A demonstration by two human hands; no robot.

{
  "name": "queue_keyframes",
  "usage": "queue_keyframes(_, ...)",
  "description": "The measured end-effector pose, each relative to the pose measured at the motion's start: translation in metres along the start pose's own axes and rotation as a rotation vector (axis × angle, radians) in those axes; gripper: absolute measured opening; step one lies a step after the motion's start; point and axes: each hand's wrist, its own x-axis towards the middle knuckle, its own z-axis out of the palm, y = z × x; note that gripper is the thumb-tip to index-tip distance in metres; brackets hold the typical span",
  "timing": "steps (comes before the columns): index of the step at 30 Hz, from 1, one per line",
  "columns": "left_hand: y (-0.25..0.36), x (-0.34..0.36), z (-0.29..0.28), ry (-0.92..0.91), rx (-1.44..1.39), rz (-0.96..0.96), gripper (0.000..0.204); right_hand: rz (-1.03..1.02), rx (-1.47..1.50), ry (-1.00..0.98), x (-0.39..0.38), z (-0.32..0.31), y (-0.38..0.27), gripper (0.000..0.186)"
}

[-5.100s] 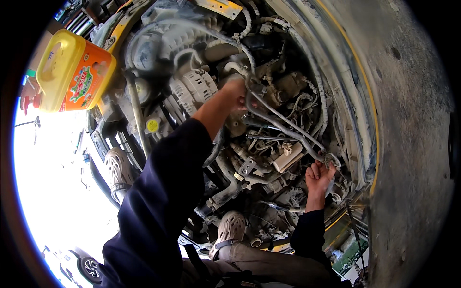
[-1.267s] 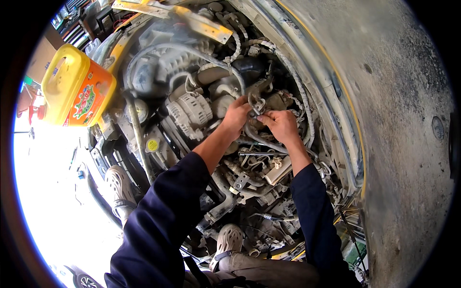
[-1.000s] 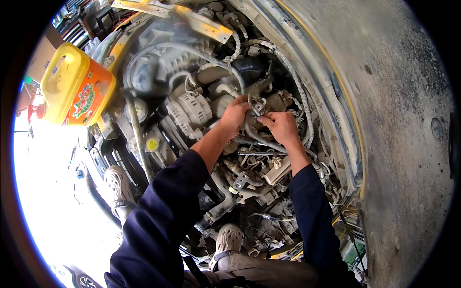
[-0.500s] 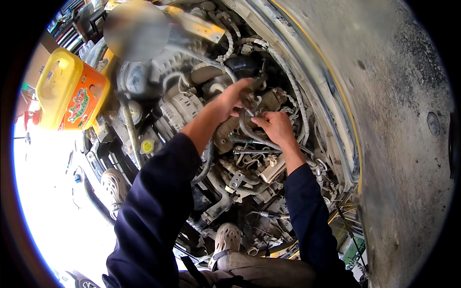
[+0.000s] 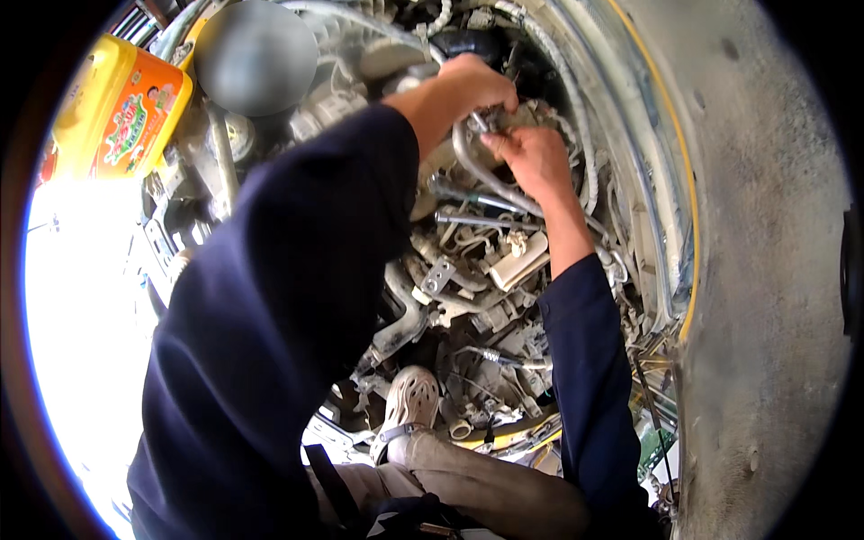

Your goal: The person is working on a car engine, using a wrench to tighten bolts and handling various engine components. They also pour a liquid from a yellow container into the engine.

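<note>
Both hands work close together over a dusty engine bay. My left hand (image 5: pixel 477 85) is closed, with its fingers curled down among the parts; what they grip is hidden behind the hand. Just below and to the right, my right hand (image 5: pixel 540 162) pinches with thumb and finger at the upper end of a grey rubber hose (image 5: pixel 470 165). A small shiny metal piece (image 5: pixel 486 118) shows between the two hands. The hose curves down and to the right, passing below my right hand. Under it lie a ratchet wrench (image 5: pixel 463 192) and a thin metal bar (image 5: pixel 477 220).
A yellow jug (image 5: pixel 130 108) with an orange label stands at the upper left. The large grey hood panel (image 5: pixel 765 270) fills the right side. My shoe (image 5: pixel 411 396) is among the engine parts below. Several pipes and a wrapped cable (image 5: pixel 576 99) surround the hands.
The view has shifted, so the jug sits further left and higher. My left forearm has swung across to the right, and its elbow is raised. Both hands stay at the hose end.
</note>
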Motion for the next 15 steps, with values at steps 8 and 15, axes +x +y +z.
queue_keyframes(8,-0.021,0.004,0.008,0.016,-0.023,0.042,0.051,-0.111,-0.092,0.063,0.007,0.014,0.007,0.052)
queue_keyframes(15,-0.023,0.005,0.016,-0.002,-0.095,0.098,0.04,-0.073,-0.11,0.074,0.002,0.011,0.011,0.051)
